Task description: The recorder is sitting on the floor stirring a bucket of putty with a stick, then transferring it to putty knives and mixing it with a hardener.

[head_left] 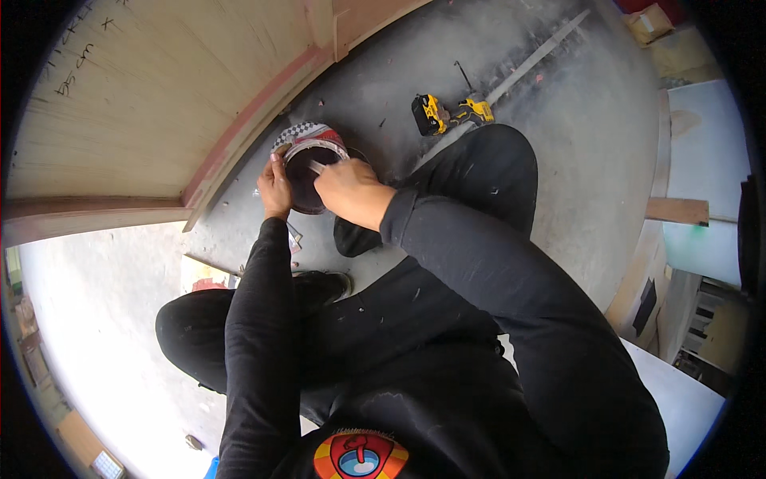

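A round open tin [306, 172] with a dark liquid inside and a chequered, red-and-white outside stands on the concrete floor in front of me. My left hand [275, 188] grips its left rim. My right hand [351, 191] is over its right side, closed on a thin pale stick or blade [317, 166] that reaches into the tin's mouth. Both arms wear black sleeves, and I crouch over the tin.
A large plywood panel with a reddish edge [239, 132] lies to the upper left, next to the tin. A yellow cordless drill [435, 114] and a long pale strip [535, 57] lie on the floor beyond. Boards and panels [677, 210] stand at right.
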A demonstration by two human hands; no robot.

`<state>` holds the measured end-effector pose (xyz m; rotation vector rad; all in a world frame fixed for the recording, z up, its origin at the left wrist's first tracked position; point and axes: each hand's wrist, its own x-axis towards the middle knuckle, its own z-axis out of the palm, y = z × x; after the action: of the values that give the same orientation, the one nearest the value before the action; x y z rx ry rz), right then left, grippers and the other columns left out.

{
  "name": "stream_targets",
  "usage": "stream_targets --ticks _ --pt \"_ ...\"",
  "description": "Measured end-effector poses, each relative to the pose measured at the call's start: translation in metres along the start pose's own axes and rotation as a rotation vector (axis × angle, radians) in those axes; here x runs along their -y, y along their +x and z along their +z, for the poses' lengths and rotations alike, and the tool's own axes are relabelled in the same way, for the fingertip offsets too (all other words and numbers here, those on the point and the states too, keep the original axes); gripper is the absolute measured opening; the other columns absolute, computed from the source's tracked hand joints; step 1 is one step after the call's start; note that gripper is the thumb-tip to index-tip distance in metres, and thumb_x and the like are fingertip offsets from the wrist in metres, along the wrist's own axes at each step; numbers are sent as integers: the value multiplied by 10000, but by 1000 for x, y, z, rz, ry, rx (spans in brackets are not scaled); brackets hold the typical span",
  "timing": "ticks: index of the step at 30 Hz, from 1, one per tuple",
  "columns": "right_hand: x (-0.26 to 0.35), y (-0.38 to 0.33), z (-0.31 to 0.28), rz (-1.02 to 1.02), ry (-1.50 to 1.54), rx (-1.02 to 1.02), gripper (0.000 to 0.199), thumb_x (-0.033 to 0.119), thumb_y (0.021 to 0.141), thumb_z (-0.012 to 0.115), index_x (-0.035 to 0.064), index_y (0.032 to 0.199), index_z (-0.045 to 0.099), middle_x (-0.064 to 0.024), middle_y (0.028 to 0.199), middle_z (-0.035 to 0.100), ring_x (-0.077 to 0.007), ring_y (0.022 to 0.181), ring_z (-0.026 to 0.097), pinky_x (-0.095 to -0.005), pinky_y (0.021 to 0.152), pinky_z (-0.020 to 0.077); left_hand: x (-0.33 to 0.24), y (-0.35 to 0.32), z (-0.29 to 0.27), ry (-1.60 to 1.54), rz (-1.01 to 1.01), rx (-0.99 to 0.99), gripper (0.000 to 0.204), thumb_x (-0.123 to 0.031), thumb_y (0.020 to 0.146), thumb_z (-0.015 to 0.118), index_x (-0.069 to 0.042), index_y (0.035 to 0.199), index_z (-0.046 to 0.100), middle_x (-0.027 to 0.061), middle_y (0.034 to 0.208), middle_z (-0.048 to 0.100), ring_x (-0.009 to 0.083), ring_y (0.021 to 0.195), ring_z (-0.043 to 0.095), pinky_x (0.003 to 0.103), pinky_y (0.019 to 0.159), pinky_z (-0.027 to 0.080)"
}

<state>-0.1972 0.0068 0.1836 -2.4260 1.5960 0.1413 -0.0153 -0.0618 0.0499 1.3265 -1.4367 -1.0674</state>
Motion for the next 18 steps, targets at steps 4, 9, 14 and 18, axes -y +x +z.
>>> stream_targets --ticks 4,9,14,18 --pt "-2 -18 4 -63 -15 181 225 156 909 606 79 966 810 -132 935 789 -303 864 780 -438 704 621 3 -2 -3 29 50 29 541 -410 1130 417 30 1268 699 141 1209 731 205 1148 653 338 1038 475" --pt "-16 -11 -50 -36 -37 197 218 184 860 688 77 1008 807 -125 979 793 -286 926 775 -411 757 614 10 2 -4 -116 -76 43 549 -401 1132 411 52 1273 688 140 1256 713 219 1193 633 336 1082 443" --pt "3 -18 -52 6 116 69 185 159 869 667 53 940 801 -161 946 783 -319 909 770 -433 755 608 12 4 -2 -198 -105 50 543 -391 1135 407 54 1292 676 144 1269 707 212 1221 618 329 1115 414" --pt "18 -35 -7 -29 255 -43 204 114 894 605 18 930 781 -199 887 761 -370 880 762 -475 744 608 4 -2 1 -98 -54 34 543 -393 1134 412 55 1284 681 140 1256 713 205 1195 631 328 1090 436"
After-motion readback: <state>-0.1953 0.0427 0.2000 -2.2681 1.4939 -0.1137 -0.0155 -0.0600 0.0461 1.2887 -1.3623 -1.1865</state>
